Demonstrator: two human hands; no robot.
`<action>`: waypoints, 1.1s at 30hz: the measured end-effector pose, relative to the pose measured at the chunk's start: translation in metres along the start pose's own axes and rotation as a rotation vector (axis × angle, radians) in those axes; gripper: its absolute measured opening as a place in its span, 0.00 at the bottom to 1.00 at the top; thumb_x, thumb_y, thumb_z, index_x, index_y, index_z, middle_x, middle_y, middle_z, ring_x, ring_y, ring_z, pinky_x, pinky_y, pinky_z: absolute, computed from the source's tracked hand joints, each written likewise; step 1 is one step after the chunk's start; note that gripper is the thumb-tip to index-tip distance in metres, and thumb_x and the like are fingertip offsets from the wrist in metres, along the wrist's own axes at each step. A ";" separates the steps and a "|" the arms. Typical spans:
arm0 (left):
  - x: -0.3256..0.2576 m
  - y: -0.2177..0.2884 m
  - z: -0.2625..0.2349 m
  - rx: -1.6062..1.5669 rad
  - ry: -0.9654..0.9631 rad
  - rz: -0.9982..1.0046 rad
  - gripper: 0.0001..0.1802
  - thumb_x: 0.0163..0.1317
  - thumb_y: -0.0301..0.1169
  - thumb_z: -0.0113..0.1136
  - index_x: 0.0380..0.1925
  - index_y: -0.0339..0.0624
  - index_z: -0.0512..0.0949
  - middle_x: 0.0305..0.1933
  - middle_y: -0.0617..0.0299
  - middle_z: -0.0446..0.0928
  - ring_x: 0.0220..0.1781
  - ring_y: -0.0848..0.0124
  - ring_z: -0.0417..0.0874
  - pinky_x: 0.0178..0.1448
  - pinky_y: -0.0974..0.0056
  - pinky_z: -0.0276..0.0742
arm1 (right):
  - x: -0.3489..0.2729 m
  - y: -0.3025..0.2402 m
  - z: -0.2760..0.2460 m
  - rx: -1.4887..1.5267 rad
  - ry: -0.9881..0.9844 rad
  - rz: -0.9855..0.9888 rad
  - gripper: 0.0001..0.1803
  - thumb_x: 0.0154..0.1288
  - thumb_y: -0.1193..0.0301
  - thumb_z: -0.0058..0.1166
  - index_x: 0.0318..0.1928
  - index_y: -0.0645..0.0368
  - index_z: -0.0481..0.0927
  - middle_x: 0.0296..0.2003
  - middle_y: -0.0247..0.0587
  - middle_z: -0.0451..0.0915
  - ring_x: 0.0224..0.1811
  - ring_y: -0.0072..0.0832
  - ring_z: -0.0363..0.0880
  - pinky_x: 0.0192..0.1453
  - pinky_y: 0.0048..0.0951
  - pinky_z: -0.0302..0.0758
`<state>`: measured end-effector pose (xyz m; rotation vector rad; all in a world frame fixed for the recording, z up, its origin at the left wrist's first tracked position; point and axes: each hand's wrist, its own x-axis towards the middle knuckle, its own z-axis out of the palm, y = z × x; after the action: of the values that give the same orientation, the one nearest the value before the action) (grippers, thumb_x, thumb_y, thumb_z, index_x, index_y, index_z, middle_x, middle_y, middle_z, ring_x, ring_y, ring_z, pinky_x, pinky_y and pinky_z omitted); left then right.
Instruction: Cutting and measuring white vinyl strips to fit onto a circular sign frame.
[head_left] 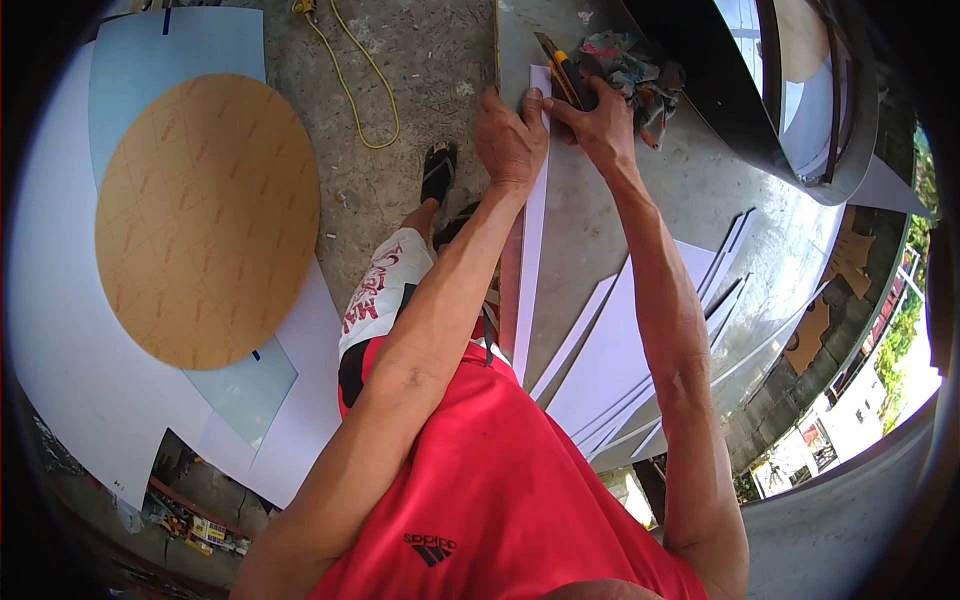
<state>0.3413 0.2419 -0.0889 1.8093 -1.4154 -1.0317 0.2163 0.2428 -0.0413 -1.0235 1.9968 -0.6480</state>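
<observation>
A long narrow white strip [533, 230] lies along the left edge of the grey worktable [590, 225]. My left hand [512, 145] is closed on its far part, with fingers bent over the table edge and the thumb on top. Just to the right, my right hand [600, 125] has a yellow-and-black utility knife [568, 78] between thumb and fingers, its blade end angled away to the far left. The right thumb reaches toward the strip beside my left thumb. Part of the knife's handle is hidden by the fingers.
A crumpled multicoloured rag or paper [655, 85] lies right of the knife. White cut pieces [620, 330] spread across the near table. A large curved dark-edged form [735, 110] stands far right. At left, a brown disc [210, 220] rests on pale sheets; a yellow cord [360, 100] lies on the floor.
</observation>
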 end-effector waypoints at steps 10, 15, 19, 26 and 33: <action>-0.005 0.010 0.005 0.148 0.087 0.012 0.28 0.64 0.44 0.62 0.49 0.28 0.68 0.45 0.35 0.77 0.46 0.42 0.82 0.47 0.46 0.77 | -0.010 0.007 -0.027 -0.413 -0.071 -0.286 0.20 0.72 0.54 0.51 0.49 0.58 0.74 0.29 0.58 0.83 0.35 0.56 0.83 0.39 0.52 0.77; -0.003 0.023 0.013 0.220 0.078 -0.064 0.28 0.62 0.39 0.64 0.52 0.27 0.67 0.45 0.37 0.75 0.48 0.42 0.80 0.50 0.48 0.75 | -0.009 0.007 -0.031 -0.588 -0.155 -0.344 0.15 0.75 0.57 0.47 0.45 0.58 0.71 0.28 0.59 0.82 0.33 0.57 0.83 0.37 0.55 0.76; -0.010 0.021 0.018 0.279 0.176 0.035 0.33 0.63 0.37 0.63 0.58 0.23 0.63 0.47 0.38 0.73 0.48 0.43 0.78 0.52 0.49 0.74 | -0.008 0.007 -0.030 -0.569 -0.143 -0.396 0.15 0.75 0.59 0.47 0.43 0.59 0.69 0.27 0.60 0.81 0.32 0.58 0.82 0.35 0.56 0.76; -0.015 0.020 0.016 0.325 0.148 0.115 0.38 0.66 0.38 0.59 0.69 0.28 0.56 0.48 0.39 0.73 0.50 0.42 0.77 0.49 0.46 0.75 | -0.007 0.006 -0.034 -0.644 -0.194 -0.439 0.14 0.75 0.61 0.47 0.42 0.60 0.69 0.26 0.59 0.81 0.32 0.58 0.82 0.35 0.55 0.77; -0.013 0.018 0.020 0.370 0.169 0.117 0.37 0.68 0.41 0.55 0.71 0.33 0.55 0.47 0.41 0.72 0.47 0.43 0.78 0.46 0.46 0.77 | -0.003 -0.002 -0.035 -0.642 -0.214 -0.447 0.13 0.74 0.63 0.47 0.41 0.62 0.69 0.28 0.61 0.82 0.32 0.59 0.83 0.36 0.55 0.79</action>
<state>0.3135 0.2505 -0.0811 1.9873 -1.6643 -0.5684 0.1893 0.2474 -0.0185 -1.8696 1.8244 -0.0867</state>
